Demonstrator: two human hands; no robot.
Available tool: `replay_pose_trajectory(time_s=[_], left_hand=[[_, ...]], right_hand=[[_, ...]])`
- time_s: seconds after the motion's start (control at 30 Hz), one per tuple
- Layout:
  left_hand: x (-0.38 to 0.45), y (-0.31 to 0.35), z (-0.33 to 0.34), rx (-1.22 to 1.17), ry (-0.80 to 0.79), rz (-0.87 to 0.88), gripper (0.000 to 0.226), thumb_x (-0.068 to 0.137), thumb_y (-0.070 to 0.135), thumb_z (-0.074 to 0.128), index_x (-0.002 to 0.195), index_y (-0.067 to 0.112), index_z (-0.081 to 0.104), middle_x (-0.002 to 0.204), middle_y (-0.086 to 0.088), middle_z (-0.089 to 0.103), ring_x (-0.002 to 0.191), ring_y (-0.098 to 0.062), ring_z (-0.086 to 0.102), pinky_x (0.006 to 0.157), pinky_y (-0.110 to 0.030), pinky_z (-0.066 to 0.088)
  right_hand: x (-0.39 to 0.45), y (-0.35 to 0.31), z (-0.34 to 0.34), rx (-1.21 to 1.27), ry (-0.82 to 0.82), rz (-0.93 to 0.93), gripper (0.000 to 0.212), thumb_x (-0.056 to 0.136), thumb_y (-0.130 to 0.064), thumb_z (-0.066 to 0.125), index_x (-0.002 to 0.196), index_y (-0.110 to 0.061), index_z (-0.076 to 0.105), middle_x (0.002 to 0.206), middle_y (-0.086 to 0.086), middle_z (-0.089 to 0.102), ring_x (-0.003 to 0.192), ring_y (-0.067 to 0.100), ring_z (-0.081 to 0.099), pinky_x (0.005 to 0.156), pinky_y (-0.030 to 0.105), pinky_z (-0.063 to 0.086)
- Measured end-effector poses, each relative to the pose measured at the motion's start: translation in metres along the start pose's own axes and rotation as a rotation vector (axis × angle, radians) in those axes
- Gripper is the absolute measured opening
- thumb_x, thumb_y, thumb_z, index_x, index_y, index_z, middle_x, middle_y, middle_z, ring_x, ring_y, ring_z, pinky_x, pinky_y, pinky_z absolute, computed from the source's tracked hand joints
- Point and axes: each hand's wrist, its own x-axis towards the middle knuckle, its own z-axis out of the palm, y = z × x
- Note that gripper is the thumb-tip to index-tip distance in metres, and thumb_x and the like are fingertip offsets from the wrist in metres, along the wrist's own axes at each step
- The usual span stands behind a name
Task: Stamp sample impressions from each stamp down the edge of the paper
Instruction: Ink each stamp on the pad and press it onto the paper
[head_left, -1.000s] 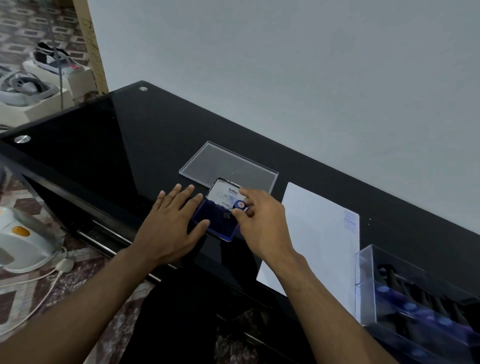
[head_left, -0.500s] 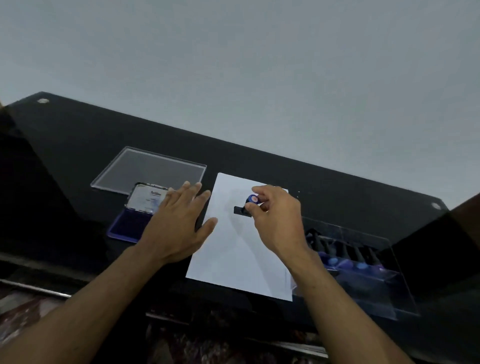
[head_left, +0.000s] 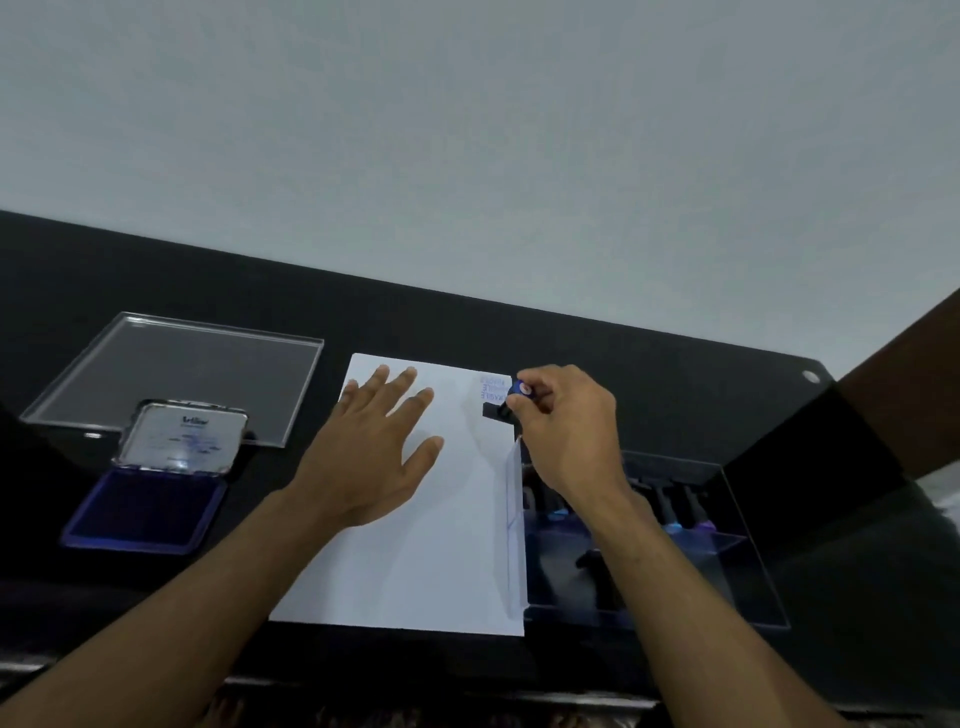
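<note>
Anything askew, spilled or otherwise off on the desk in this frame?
Nothing stands out. The paper lies flat under the left hand, the right hand holds the stamp at its right edge just below faint blue impressions, and the ink pad sits open with no visible spill.

Right hand (head_left: 569, 426) and stamp (head_left: 506, 402) gone from ink pad (head_left: 143, 512) at left to paper's (head_left: 415, 545) upper right edge, left hand (head_left: 371, 452) now flat on paper, off the pad
</note>
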Motion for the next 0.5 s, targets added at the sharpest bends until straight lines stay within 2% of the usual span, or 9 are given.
replay_pose_trajectory(time_s=[0.17,0.27,0.37,0.5], left_hand=[[0.019,-0.001,0.013,-0.009,-0.043,0.006,0.086,0.087,0.073,0.006,0.157,0.029,0.031,0.168,0.003,0.014,0.156,-0.021,0.002,0.126,-0.045,0.003],[0.032,-0.002,0.020,-0.011,-0.056,0.010,0.087,0.086,0.073,0.005,0.157,0.030,0.032,0.168,0.002,0.014,0.156,-0.022,0.003,0.127,-0.045,0.004],[0.044,-0.005,0.028,0.004,-0.074,0.011,0.088,0.085,0.074,0.004,0.157,0.031,0.031,0.168,0.003,0.013,0.156,-0.022,0.001,0.125,-0.042,-0.001],[0.053,-0.008,0.037,0.035,-0.077,0.017,0.086,0.087,0.073,0.005,0.156,0.031,0.032,0.168,0.003,0.014,0.156,-0.022,0.002,0.124,-0.043,-0.001]], right_hand=[[0.016,0.014,0.007,-0.023,0.001,-0.001,0.009,0.089,-0.020,0.071,0.098,-0.019,0.072,0.093,-0.004,0.063,0.081,0.010,0.061,0.078,0.020,0.051],[0.024,0.020,0.012,-0.065,-0.034,-0.005,0.010,0.091,-0.024,0.069,0.101,-0.022,0.071,0.095,-0.006,0.062,0.081,0.006,0.058,0.069,0.004,0.039],[0.028,0.024,0.019,-0.103,-0.062,-0.026,0.012,0.093,-0.025,0.067,0.104,-0.021,0.070,0.099,-0.007,0.061,0.079,0.004,0.053,0.061,0.000,0.034],[0.028,0.029,0.026,-0.104,-0.100,-0.024,0.021,0.094,-0.027,0.066,0.113,-0.020,0.068,0.109,-0.005,0.061,0.089,0.006,0.054,0.075,0.004,0.039]])
